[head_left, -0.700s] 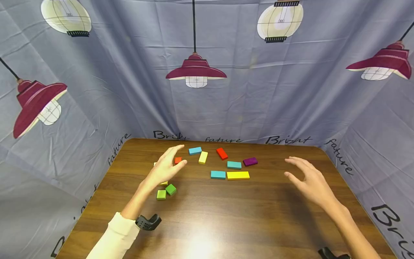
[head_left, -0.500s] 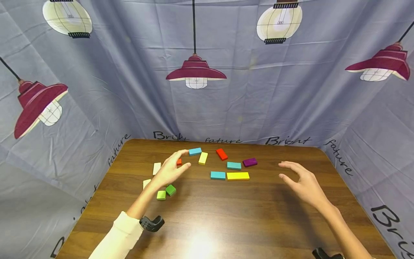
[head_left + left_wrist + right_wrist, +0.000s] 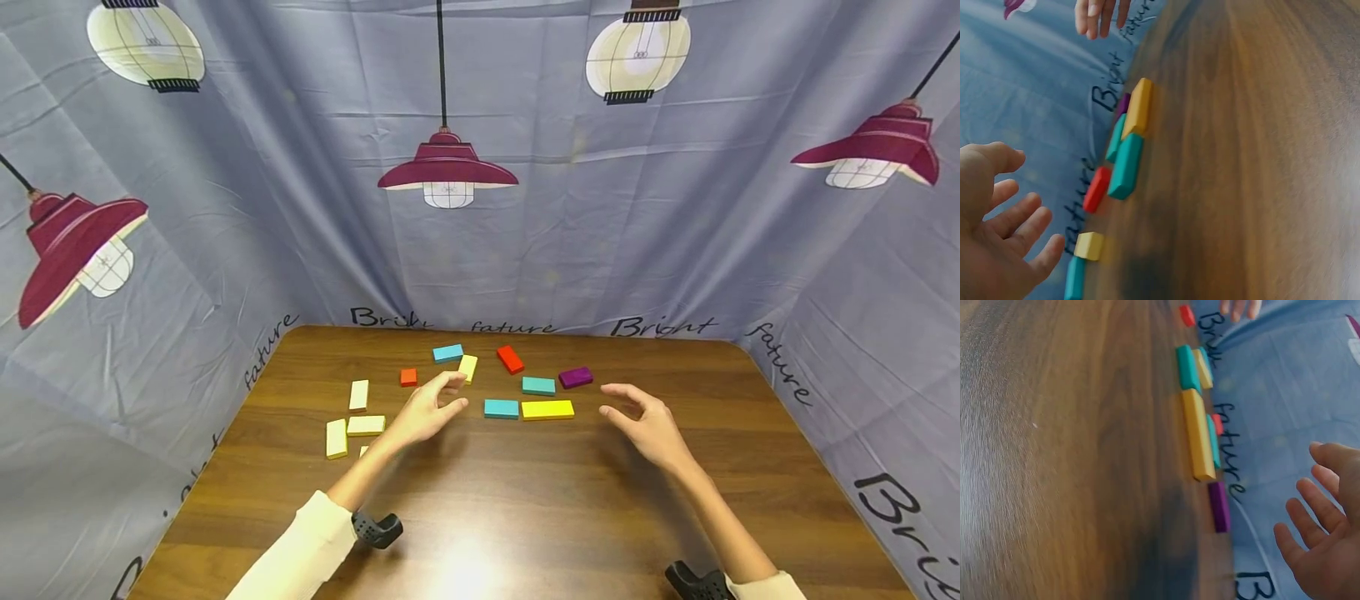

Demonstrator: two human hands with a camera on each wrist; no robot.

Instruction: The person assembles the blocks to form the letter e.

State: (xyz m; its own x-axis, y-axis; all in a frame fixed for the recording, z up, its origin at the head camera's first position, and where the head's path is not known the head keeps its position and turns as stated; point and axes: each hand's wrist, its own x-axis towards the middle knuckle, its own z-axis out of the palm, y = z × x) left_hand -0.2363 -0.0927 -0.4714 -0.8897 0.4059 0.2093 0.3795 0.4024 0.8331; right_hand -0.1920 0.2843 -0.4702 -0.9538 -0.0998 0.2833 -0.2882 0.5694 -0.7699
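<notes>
My left hand (image 3: 426,410), fingers relaxed and holding nothing, hovers left of a teal block (image 3: 501,409) and overlaps a small pale yellow block (image 3: 468,367) in the head view. On the other side my right hand (image 3: 647,427) is also empty, just right of a long yellow block (image 3: 547,410). The teal and yellow blocks lie end to end between the hands. Behind them are a second teal block (image 3: 538,386), a purple block (image 3: 576,377) and a red block (image 3: 511,359). Both wrist views show loosely spread fingers above the wooden table (image 3: 1241,156).
A blue block (image 3: 447,353) and a small orange-red block (image 3: 408,377) lie at the back left. Several pale yellow blocks, one of them upright in the view (image 3: 337,439), lie left of my left forearm. A grey-blue printed curtain (image 3: 480,250) surrounds the table.
Both hands have moved inward toward the middle blocks, the left going right and the right going left. My left forearm now covers the green blocks; the pale yellow ones beside it have come into view.
</notes>
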